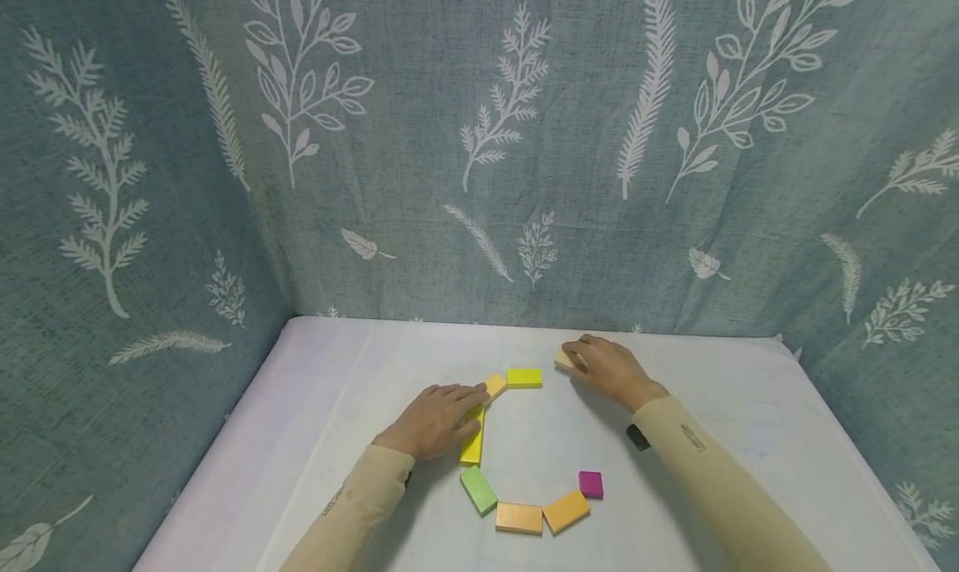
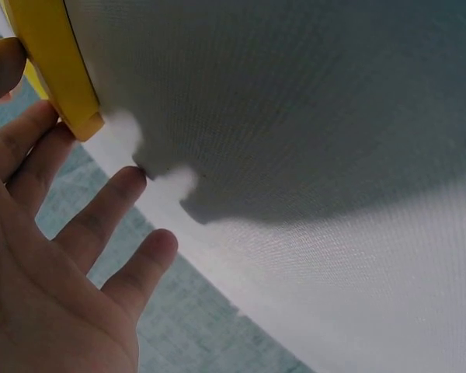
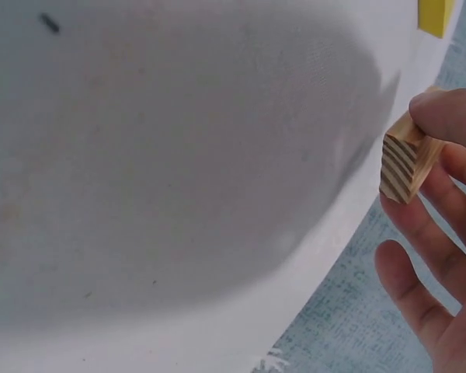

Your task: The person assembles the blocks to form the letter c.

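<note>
My right hand (image 1: pixel 607 370) pinches a plain wooden block (image 3: pixel 408 159) between thumb and fingers, with its striped end grain facing the right wrist view. This block is at the back of the table, right of a bright yellow block (image 1: pixel 524 378). My left hand (image 1: pixel 438 422) rests over a long yellow block (image 1: pixel 472 449), its fingers fairly straight and the thumb spread toward the inner side. Its fingertips reach a light orange block (image 1: pixel 496 386) between the two yellow ones. In the left wrist view the thumb and two fingertips touch a yellow block (image 2: pixel 62 70).
Continuing the curve toward the front are a green block (image 1: pixel 478 490), a light orange block (image 1: pixel 519 518), an orange block (image 1: pixel 567 511) and a small purple block (image 1: pixel 590 484). All lie on the white table (image 1: pixel 697 480). Leaf-patterned teal cloth (image 1: pixel 419 222) hangs behind it.
</note>
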Available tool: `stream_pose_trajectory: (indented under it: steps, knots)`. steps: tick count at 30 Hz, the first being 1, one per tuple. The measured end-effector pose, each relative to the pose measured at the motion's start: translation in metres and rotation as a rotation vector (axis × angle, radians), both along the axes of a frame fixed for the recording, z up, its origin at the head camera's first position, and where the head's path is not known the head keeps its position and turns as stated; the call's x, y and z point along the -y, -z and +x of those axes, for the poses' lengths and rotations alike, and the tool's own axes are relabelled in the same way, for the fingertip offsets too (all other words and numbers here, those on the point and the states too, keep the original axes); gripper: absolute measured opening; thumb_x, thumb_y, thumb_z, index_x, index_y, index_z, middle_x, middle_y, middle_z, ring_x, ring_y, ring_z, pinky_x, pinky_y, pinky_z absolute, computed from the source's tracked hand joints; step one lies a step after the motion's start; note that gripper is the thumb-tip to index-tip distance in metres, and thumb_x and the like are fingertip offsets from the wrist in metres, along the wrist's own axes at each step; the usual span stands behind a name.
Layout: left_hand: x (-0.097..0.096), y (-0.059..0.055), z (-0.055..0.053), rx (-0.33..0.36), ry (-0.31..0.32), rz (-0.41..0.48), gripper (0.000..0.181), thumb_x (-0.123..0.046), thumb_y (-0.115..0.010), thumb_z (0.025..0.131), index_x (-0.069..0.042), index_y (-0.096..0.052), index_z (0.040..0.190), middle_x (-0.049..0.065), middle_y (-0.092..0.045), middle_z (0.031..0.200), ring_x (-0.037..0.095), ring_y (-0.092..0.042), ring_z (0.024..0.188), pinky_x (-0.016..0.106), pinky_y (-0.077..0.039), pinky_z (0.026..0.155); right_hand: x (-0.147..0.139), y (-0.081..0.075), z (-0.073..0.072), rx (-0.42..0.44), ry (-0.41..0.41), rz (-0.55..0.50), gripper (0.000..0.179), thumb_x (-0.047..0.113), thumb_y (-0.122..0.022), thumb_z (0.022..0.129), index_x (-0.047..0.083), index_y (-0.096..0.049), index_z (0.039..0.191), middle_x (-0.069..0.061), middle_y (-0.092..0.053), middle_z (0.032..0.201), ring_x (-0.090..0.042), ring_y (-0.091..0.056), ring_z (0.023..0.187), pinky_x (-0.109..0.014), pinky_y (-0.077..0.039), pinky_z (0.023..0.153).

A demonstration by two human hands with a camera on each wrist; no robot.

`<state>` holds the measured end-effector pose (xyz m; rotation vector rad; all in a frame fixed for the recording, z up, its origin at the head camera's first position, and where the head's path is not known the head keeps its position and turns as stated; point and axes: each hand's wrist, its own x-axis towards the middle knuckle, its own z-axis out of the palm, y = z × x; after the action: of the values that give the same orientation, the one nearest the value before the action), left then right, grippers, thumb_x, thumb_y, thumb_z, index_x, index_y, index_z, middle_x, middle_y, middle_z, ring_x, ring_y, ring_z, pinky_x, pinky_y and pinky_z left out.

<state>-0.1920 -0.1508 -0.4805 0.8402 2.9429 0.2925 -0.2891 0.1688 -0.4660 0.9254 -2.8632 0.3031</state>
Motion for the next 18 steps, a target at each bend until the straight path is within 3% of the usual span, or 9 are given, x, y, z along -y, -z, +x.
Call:
stream_pose_trajectory:
  steps: [11, 18]
  knots:
    - [0.000, 0.000, 0.000, 0.009, -0.008, 0.004, 0.047, -0.034, -0.054, 0.105, -0.017, -0.052, 0.149, 0.001, -0.048, 0.154, 0.026, -0.047, 0.139, 0.051, -0.038, 0.114, 0.006, -0.001, 0.017, -0.031, -0.077, -0.008, 0.031, 0.020, -0.079, 0.090, 0.015, -0.070, 0.120, -0.005, -0.069, 0.104, -0.019, -0.066, 0.088, -0.036, -0.058, 0.071]
    - [-0.001, 0.000, 0.000, -0.005, -0.007, -0.003, 0.047, -0.033, -0.054, 0.105, -0.017, -0.052, 0.149, 0.000, -0.048, 0.154, 0.025, -0.047, 0.139, 0.050, -0.038, 0.115, 0.006, -0.002, 0.026, 0.043, -0.085, 0.020, 0.025, 0.014, -0.080, 0.088, 0.015, -0.072, 0.112, 0.000, -0.066, 0.095, -0.011, -0.057, 0.077, -0.030, -0.052, 0.065]
